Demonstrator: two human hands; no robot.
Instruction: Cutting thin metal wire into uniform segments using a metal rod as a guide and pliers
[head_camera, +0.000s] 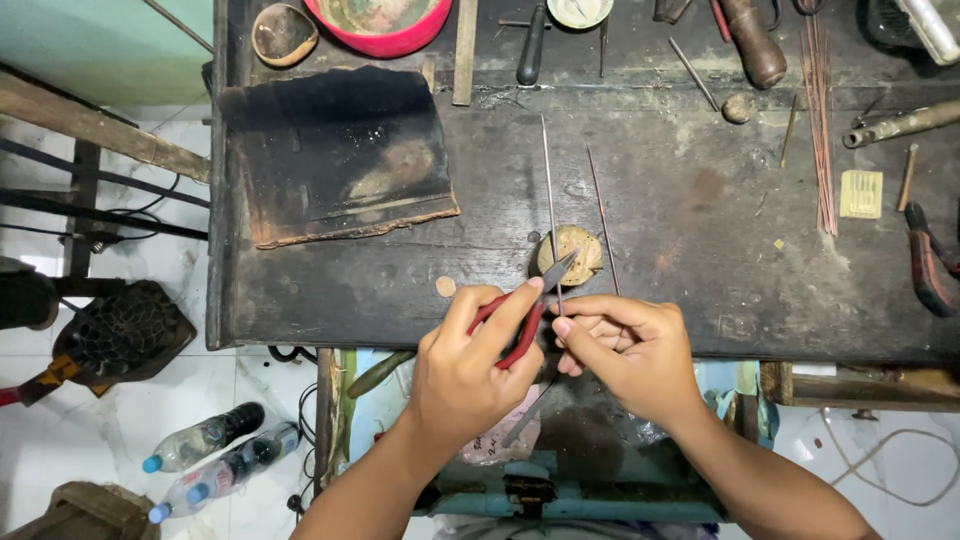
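Note:
My left hand (468, 360) grips red-handled pliers (522, 320), whose jaws point up and right toward a thin metal wire (551, 210). My right hand (625, 350) pinches the lower end of that wire between thumb and forefinger, just right of the plier jaws. The wire runs up across the dark wooden workbench (680, 220). Just beyond the plier tips lies a small round wooden block (575, 250). A second thin rod (601, 215) lies beside it to the right.
A charred black board (335, 150) lies at the bench's left. A red bowl (385, 22), tool handles and a bundle of thin rods (822, 120) line the back and right. Plastic bottles (210, 455) lie on the floor at lower left.

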